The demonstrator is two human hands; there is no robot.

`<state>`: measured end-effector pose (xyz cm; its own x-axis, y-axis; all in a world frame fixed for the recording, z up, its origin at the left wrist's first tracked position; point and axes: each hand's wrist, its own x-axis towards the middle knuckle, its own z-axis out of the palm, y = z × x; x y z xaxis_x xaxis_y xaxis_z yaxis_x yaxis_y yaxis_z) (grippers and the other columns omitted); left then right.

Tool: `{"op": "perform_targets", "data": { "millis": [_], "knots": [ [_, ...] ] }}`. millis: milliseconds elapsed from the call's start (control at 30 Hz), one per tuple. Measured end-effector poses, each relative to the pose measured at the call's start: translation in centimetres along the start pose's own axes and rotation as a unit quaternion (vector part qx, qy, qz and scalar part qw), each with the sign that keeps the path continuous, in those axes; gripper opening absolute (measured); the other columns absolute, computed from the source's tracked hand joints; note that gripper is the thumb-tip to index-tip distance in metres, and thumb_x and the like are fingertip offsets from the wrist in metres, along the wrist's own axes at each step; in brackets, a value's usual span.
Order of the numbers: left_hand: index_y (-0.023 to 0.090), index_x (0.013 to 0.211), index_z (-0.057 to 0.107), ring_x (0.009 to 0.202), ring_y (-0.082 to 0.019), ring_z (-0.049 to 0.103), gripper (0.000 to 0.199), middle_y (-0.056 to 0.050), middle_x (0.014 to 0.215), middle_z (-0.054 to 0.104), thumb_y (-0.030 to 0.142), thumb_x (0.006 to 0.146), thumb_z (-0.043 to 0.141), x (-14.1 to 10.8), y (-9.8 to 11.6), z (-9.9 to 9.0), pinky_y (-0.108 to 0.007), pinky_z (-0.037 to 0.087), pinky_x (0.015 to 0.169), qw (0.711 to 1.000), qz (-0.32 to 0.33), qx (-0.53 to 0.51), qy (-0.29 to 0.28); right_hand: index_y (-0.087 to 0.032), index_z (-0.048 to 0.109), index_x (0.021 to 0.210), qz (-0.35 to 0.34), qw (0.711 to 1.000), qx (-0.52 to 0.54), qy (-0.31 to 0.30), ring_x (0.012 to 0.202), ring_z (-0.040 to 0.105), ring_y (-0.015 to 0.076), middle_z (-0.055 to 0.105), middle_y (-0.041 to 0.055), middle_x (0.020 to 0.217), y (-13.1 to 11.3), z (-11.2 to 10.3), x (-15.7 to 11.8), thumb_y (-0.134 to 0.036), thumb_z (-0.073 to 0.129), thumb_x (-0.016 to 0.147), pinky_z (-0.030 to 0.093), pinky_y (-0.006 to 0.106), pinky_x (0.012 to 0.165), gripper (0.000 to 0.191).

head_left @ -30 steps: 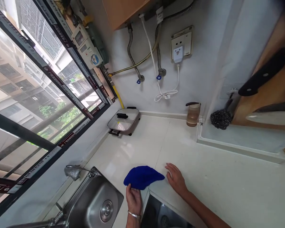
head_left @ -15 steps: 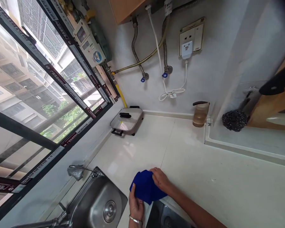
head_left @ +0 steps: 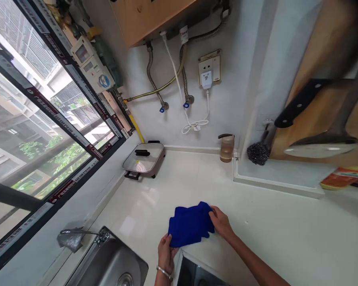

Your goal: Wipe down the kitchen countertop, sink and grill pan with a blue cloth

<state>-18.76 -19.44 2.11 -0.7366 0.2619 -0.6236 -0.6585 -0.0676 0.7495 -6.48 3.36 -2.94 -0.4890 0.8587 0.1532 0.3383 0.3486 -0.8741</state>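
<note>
A blue cloth (head_left: 190, 225) is stretched out between both hands above the white countertop (head_left: 250, 222). My left hand (head_left: 166, 251), with a silver bangle at the wrist, grips the cloth's lower left corner between thumb and fingers. At the cloth's right edge, my right hand (head_left: 220, 221) pinches it. Just below the cloth lies the near edge of a dark recessed unit (head_left: 193, 274), partly cut off by the frame.
A steel sink (head_left: 113, 262) lies at lower left, with a faucet behind it. An electric pan (head_left: 144, 159) stands in the back corner, a brown jug (head_left: 227, 148) by the wall. Knife (head_left: 298, 103), ladle (head_left: 325, 145) and scrubber (head_left: 258, 153) hang right.
The cloth, bunched before, is now spread wider and flatter. My right hand has moved away from my left, pulling the cloth's edge. The view has turned to the right.
</note>
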Motion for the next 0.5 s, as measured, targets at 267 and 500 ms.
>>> {"op": "perform_targets", "data": {
  "millis": [267,500],
  "knots": [
    [0.011,0.104,0.068,0.072,-0.019,0.072,0.047,-0.010,0.088,0.077,0.046,0.073,0.076,-0.7,0.2,0.7,-0.025,0.058,0.055,0.989,-0.067,0.112,-0.068,-0.020,0.036,0.148,-0.014,0.988,-0.146,-0.056,0.119,0.055,0.0367,0.049,0.0189,0.141,-2.7,1.9,-3.7,-0.040,0.057,0.082,0.047,0.052,0.096,0.072],
    [0.011,0.109,0.066,0.081,-0.019,0.073,0.046,-0.012,0.100,0.077,0.036,0.073,0.078,-0.3,0.9,2.9,-0.023,0.059,0.061,0.989,-0.124,0.035,-0.068,-0.020,0.056,0.120,0.105,0.981,0.040,-0.158,0.095,0.066,0.0289,0.070,0.0086,0.101,-0.4,1.5,-2.1,-0.037,0.063,0.070,0.052,0.043,0.087,0.053]
  ]
}}
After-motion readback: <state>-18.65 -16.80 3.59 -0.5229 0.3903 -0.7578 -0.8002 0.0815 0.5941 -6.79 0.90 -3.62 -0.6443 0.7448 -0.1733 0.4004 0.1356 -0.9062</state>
